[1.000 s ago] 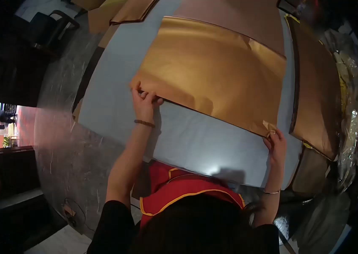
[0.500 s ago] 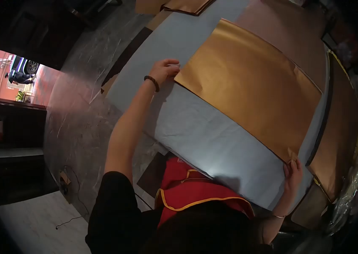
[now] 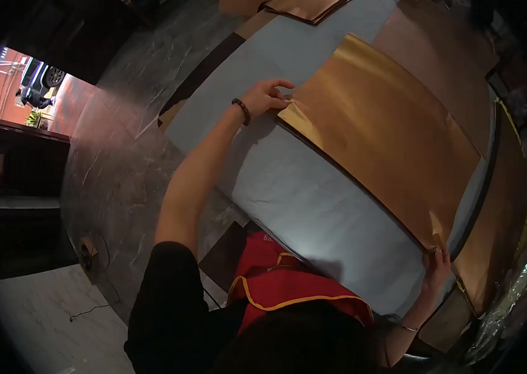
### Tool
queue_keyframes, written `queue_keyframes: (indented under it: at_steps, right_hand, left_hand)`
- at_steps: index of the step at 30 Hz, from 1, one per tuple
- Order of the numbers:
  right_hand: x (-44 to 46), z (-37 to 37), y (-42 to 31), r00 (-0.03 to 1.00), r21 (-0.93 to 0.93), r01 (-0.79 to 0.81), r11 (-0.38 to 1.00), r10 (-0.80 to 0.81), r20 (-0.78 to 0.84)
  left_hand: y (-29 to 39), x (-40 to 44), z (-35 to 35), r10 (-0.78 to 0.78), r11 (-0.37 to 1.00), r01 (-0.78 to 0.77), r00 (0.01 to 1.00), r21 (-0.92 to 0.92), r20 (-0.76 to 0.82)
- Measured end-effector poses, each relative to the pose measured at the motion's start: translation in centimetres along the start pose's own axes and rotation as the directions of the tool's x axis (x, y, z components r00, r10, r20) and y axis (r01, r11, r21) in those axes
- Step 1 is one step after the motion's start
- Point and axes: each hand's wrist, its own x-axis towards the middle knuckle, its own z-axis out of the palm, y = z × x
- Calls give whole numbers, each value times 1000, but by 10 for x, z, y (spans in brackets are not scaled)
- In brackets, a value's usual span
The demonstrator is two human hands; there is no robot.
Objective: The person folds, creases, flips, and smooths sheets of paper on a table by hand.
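A large golden-brown sheet (image 3: pixel 388 137) lies on the pale grey table covering (image 3: pixel 319 193), its near edge running diagonally down to the right. My left hand (image 3: pixel 268 96), a beaded bracelet on its wrist, pinches the sheet's left corner, where the paper is creased. At the near right corner my right hand (image 3: pixel 438 265) grips the sheet between thumb and fingers, and a small fold stands up there. A dark line shows beneath the near edge.
Folded brown paper (image 3: pixel 313 9) lies at the table's far left. More brown sheets (image 3: pixel 494 230) with a dark edge are at the right, beside crinkled clear plastic (image 3: pixel 503 318). A red apron (image 3: pixel 294 283) touches the near edge. Outside a doorway, a person (image 3: pixel 34 98) stands near a vehicle.
The view has turned, shifting the sheet right. My left hand let go of the near edge and has closed on the left corner. My right hand stays at its corner.
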Motion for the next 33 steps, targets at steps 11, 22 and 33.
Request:
queue_keyframes:
  at_steps: [11, 22, 33]
  right_hand:
    - [7, 3, 4, 969, -83, -97, 992, 75, -236]
    - [12, -6, 8, 986, -49, -92, 995, 84, -147]
    - [14, -9, 5, 986, -39, -107, 994, 101, -130]
  left_hand:
    - [-4, -3, 8, 64, 983, -52, 996, 177, -63]
    - [2, -12, 8, 107, 955, -78, 990, 286, -88]
    - [-3, -11, 7, 122, 932, -88, 990, 351, -77]
